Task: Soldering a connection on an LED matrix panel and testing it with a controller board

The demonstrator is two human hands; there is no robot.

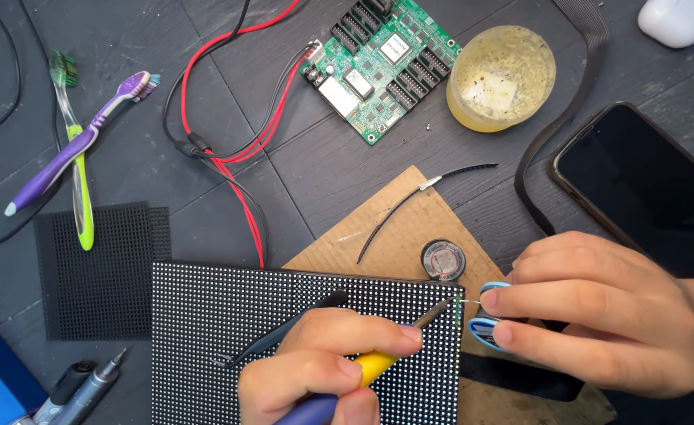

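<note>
2 toothbrushes, purple (71, 149) & green (75, 157), lie crossed top left on the dark wood desk (347, 181); 1 green circuit board (386, 67) sits top centre. Your left hand (323, 366) grips a yellow-and-blue soldering iron (378, 362), tip at the black dotted LED panel's (229, 330) right edge. Your right hand (599, 315) pinches a blue solder spool (484, 319) just beside it.

Two toothbrushes (79, 149) cross beside a black mesh (99, 271). A green circuit board (382, 67), a yellow jar (503, 77) and a phone (650, 185) lie on the bench (166, 47).
</note>
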